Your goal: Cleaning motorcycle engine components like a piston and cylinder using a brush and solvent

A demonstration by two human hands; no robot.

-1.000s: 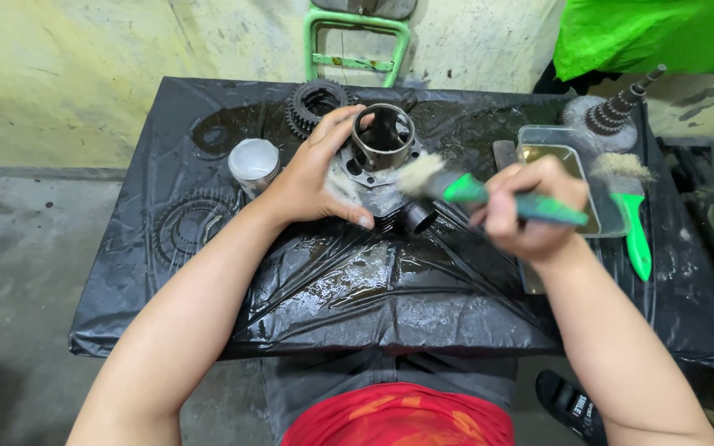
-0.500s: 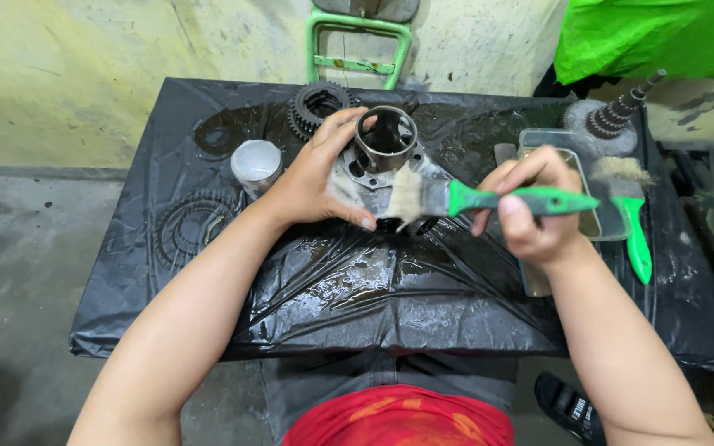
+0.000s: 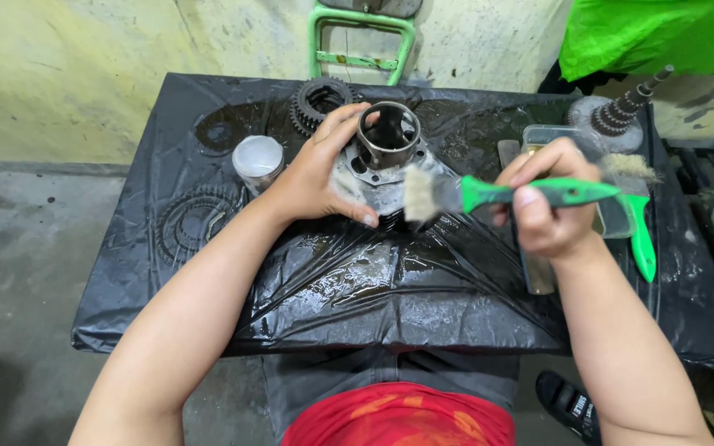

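A grey metal engine cylinder (image 3: 387, 147) with a round bore stands on a table covered in wet black plastic sheet (image 3: 390, 289). My left hand (image 3: 317, 169) grips the cylinder's left side, thumb along its lower edge. My right hand (image 3: 544, 206) holds a green-handled paintbrush (image 3: 489, 194) level, its pale bristles touching the cylinder's lower right side.
A black toothed gear (image 3: 317, 101) lies behind the cylinder and a larger one (image 3: 194, 221) at the left. A small white cup (image 3: 258, 159) stands left of my hand. At the right are a clear tray (image 3: 613, 216), a second green brush (image 3: 640, 223) and a geared shaft (image 3: 617, 116). A green frame (image 3: 362, 41) leans at the wall.
The brush has swung from pointing up-left to lying level, and its bristles have slid lower along the cylinder's right side. My left hand has kept its grip.
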